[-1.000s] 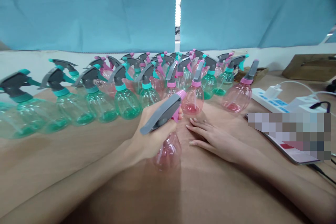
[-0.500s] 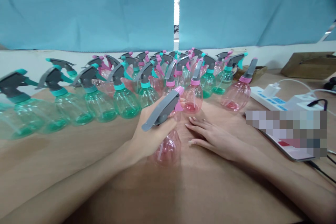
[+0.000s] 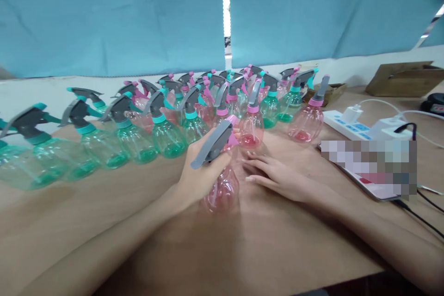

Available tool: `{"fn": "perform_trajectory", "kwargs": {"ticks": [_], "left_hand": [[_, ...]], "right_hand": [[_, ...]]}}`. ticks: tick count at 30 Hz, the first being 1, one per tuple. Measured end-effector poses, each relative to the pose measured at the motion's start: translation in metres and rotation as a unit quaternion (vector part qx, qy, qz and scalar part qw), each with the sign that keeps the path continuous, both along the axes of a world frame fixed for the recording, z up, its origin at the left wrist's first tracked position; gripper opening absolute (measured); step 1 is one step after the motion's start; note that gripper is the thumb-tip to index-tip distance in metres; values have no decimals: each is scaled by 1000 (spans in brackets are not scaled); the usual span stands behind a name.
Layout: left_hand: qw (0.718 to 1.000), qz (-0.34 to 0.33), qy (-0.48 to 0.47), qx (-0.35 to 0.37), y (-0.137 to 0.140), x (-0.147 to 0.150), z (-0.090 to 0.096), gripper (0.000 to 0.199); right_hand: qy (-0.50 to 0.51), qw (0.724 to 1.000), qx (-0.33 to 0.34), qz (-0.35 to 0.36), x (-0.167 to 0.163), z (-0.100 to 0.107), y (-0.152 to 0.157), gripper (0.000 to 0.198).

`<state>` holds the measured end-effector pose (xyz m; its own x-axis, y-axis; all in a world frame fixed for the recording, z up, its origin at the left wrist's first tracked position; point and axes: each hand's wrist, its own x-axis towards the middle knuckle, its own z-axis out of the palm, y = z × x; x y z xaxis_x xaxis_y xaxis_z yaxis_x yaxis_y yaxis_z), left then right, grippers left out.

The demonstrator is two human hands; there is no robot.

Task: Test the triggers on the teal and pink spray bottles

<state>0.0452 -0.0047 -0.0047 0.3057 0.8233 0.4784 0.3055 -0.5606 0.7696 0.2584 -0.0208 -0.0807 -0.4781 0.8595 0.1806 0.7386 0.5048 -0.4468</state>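
My left hand (image 3: pixel 199 169) is wrapped round the neck of a clear pink spray bottle (image 3: pixel 222 192). Its grey trigger head with a pink nozzle rises above my fingers and points away from me. To the right of it, my right hand (image 3: pixel 272 173) lies palm down on the table with its fingers stretched out, holding nothing. Just beyond my hands stands another pink spray bottle (image 3: pixel 251 127). A third pink one (image 3: pixel 307 122) is farther right. Green spray bottles (image 3: pixel 169 136) with grey heads and teal collars stand in a row to the left.
More pink and green spray bottles crowd the back of the table (image 3: pixel 284 249). On the right are a white power strip (image 3: pixel 338 122) with plugs and cables, a partly blurred-out flat device (image 3: pixel 374 189) and a cardboard box (image 3: pixel 404 78). A blue curtain (image 3: pixel 114 18) hangs behind.
The camera view has turned slightly. My left hand keeps its grip on the pink spray bottle, and my right hand still lies flat beside it.
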Motion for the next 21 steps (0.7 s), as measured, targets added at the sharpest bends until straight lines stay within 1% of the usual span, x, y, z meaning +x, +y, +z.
{"fn": "perform_trajectory", "kwargs": {"ticks": [4,7,9,12,15,17,21], "left_hand": [[1000,7,-4,1,-1,6,-2,13],[1000,6,-19,10,-2,18,-3,11],[999,-6,-31,16,-3,30,-6,20],[999,-26,-38,22,-2,55,-10,32],[998,-40,-44,34,-1,87,-13,32],[997,-52,-43,49,1,108,-14,37],[994,-83,-49,44,9,146,-15,48]], "right_hand": [[62,998,-9,1,4,8,-4,56],[103,995,-6,1,7,16,-17,60],[113,993,3,-21,10,23,-28,62],[96,993,28,-66,18,35,-44,65],[103,991,59,-62,31,41,-52,69],[125,987,79,-65,40,39,-53,69],[156,976,105,-111,57,29,-48,65]]}}
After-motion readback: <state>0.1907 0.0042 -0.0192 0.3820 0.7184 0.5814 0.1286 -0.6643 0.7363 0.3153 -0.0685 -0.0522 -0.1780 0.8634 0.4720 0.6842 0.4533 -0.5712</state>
